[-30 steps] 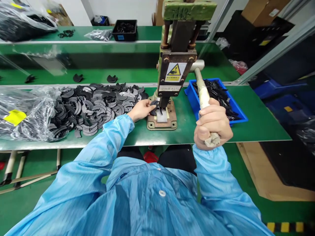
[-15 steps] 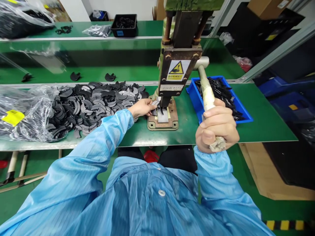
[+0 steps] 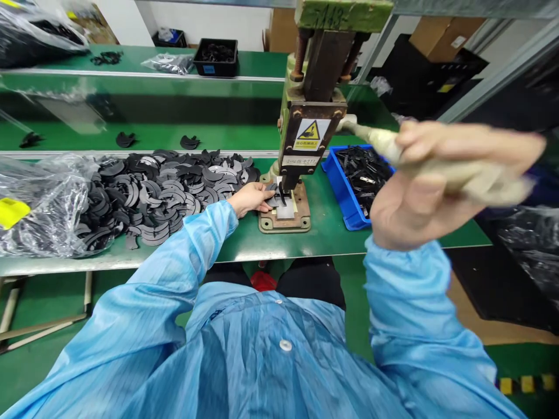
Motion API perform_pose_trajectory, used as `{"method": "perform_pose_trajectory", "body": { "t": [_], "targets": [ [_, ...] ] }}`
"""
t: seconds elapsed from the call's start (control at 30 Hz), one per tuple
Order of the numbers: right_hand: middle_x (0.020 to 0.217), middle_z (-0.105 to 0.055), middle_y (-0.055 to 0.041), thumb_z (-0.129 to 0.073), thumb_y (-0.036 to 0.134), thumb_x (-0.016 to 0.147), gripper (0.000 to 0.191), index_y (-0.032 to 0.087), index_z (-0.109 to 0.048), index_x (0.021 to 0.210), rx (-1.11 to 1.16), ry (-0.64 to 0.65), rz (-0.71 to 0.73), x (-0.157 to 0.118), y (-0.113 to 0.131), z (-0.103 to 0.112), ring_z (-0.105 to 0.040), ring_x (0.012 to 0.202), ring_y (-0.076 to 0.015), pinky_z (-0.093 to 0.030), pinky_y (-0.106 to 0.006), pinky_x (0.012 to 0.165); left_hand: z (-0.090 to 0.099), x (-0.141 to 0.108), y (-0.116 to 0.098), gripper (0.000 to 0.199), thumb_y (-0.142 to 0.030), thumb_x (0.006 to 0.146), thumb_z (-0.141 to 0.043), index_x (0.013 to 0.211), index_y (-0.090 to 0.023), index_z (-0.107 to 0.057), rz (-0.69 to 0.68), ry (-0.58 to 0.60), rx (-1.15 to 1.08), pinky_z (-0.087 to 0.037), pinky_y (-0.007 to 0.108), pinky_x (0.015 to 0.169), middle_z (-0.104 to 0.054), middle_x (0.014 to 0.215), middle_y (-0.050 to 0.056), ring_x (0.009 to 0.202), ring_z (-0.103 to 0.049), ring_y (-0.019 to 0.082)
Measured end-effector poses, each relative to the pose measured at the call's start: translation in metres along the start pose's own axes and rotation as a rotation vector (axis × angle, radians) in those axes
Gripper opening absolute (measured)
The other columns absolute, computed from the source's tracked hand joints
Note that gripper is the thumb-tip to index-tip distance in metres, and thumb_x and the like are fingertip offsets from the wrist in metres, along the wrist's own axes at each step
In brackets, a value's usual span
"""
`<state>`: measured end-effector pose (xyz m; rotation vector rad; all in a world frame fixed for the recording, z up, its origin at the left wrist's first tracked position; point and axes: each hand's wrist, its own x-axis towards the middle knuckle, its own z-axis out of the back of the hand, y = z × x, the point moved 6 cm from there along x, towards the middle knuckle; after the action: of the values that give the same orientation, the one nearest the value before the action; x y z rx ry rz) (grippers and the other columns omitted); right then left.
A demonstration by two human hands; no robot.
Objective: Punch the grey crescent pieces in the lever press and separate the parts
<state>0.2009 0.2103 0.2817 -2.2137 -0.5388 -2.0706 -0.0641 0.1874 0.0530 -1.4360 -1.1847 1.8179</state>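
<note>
Press [image 3: 335, 119] stands on the green surface [image 3: 244, 247] directly before you. Your left hand [image 3: 250, 198] has its fingers pinching a curved piece [image 3: 271, 201] at the left of the pale plate [image 3: 286, 210], close to the foot of the punch [image 3: 291, 179]; whether piece and punch touch cannot be told. Your right hand [image 3: 419, 189] appears to be clasped round the wrapped lever [image 3: 371, 137], though blur hides the exact grip.

Principal hazard, in judgement: your left fingers lie just beside the punch, so a downstroke with them any further in could crush them. The warning label [image 3: 311, 134] shows a hand in danger. Secondary hazard: a piece held crooked could be marked or cracked off line. A loose hold on the lever could let it slip, leaving the stroke uncontrolled. Pieces from the heap [image 3: 170, 198] on your left could stray towards the plate and foul the seating. The blue tray [image 3: 340, 195] stands to the right of the press, filled with dark strips [image 3: 364, 166].
</note>
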Motion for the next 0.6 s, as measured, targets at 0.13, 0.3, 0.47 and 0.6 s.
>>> {"method": "perform_pose_trajectory", "body": {
  "t": [0.13, 0.3, 0.47, 0.6],
  "targets": [
    [0.146, -0.059, -0.0034, -0.067, 0.037, 0.102, 0.049, 0.03, -0.055, 0.149, -0.058, 0.09, -0.136, 0.035, -0.029, -0.003, -0.067, 0.138, -0.0161, -0.058, -0.037, 0.115, 0.004, -0.027, 0.0, 0.026, -0.026, 0.1, -0.078, 0.084, -0.017, -0.059, -0.071, 0.005, -0.033, -0.061, 0.021, 0.055, -0.072, 0.067, 0.003, 0.057, -0.073, 0.013],
    [0.121, -0.068, -0.0059, -0.078, 0.042, 0.095, 0.045, 0.024, -0.062, 0.133, -0.194, 0.011, -0.357, -0.069, -0.043, 0.009, -0.073, 0.11, -0.0142, -0.064, -0.036, 0.102, 0.017, -0.09, -0.001, 0.041, -0.046, 0.09, -0.089, 0.085, -0.018, -0.059, -0.232, 0.108, -0.1, -0.061, 0.022, 0.053, -0.073, 0.069, 0.003, 0.058, -0.074, 0.015],
    [0.103, -0.077, -0.0043, -0.085, 0.052, 0.086, 0.043, 0.025, -0.071, 0.117, 0.033, 0.415, -0.853, -0.199, -0.02, -0.035, -0.076, 0.095, -0.0171, -0.066, -0.035, 0.088, 0.008, -0.138, 0.002, 0.051, -0.061, 0.084, -0.09, 0.086, -0.02, -0.06, -0.321, 0.198, -0.098, -0.061, 0.025, 0.052, -0.073, 0.071, 0.002, 0.056, -0.071, 0.015],
    [0.097, -0.076, -0.0026, -0.081, 0.056, 0.088, 0.034, 0.026, -0.07, 0.102, 0.027, 0.371, -0.891, -0.218, 0.001, -0.052, -0.074, 0.091, -0.0178, -0.064, -0.035, 0.086, -0.005, -0.149, 0.007, 0.05, -0.06, 0.084, -0.089, 0.086, -0.02, -0.06, -0.326, 0.187, -0.058, -0.056, 0.024, 0.047, -0.069, 0.069, 0.0, 0.051, -0.067, 0.013]
  ]
}}
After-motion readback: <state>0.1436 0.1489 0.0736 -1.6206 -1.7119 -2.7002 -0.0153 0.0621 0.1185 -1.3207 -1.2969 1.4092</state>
